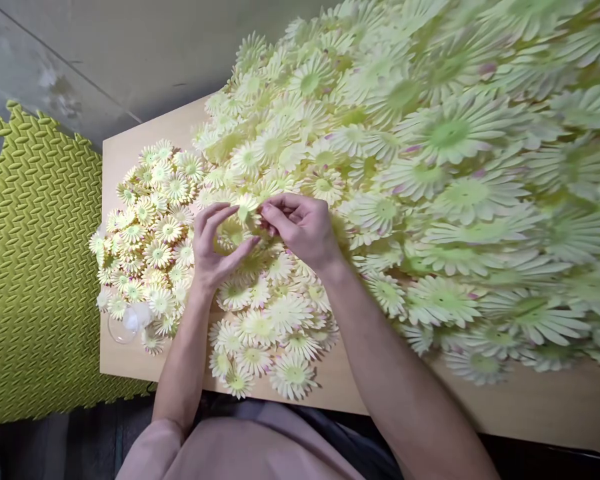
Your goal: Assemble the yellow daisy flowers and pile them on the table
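Note:
A pale yellow-green artificial flower head (247,210) is held up between my two hands, above the heap on the table. My right hand (303,227) is closed, its thumb and fingers pinching the flower head at its right edge. My left hand (215,243) curves in a wide C on the other side, thumb and fingers apart. Its upper fingertips come close to the petals; whether they touch cannot be made out. Loose flower petal layers (285,313) lie below both hands. Left of my left hand is a pile of smaller, fuller flower heads (157,253).
A large heap of flower layers (447,133) spreads over the right and back of the wooden table (143,143). A small clear dish (123,330) with something white sits at the front left corner. A yellow-green foam mat (45,267) stands along the left side; a grey wall (170,47) is behind.

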Tool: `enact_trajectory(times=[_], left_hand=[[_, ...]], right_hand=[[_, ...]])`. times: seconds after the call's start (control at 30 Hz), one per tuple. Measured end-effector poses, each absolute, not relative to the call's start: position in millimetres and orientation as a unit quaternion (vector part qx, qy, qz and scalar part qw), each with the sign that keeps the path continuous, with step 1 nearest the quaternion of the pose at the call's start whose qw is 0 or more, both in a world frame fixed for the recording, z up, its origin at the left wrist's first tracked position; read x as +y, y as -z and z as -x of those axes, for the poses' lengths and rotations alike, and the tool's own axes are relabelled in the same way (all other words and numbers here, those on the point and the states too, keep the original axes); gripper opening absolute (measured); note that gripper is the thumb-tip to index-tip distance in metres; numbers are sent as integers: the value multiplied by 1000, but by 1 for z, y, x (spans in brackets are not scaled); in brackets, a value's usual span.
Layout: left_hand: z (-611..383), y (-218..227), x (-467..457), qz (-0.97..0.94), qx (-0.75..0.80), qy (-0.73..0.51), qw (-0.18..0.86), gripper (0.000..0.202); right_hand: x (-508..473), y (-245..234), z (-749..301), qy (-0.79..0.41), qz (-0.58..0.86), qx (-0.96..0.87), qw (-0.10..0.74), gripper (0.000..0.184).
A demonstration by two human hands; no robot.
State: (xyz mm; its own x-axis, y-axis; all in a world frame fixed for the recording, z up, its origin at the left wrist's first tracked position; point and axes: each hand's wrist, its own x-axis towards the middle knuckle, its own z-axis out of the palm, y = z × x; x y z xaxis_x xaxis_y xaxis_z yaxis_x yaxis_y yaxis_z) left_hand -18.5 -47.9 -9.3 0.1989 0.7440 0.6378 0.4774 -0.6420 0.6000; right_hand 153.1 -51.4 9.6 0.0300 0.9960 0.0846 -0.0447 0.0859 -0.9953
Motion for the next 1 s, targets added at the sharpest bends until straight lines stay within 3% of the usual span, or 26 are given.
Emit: enact_trajectory(times=[0.2, 0.43, 0.6, 0.83, 1.0], left_hand=[[18, 8, -49, -782, 397, -468, 110, 32], [16, 2, -57, -654, 453, -498, 344, 21], [17, -2, -59, -601, 476, -504, 397, 22], [15, 4, -57, -583, 465, -490, 452, 34], [15, 8, -57, -552, 476, -507, 460, 23]], right_hand=[[-53, -11, -154, -539, 441, -517, 498, 23], [-52, -11, -151, -540, 431, -510, 513, 29], [-52, -7, -148, -503, 433, -527, 531, 38], [-49, -6, -151, -441, 438, -574, 532, 27], [-50, -8, -152, -448, 427, -574, 536, 21]])
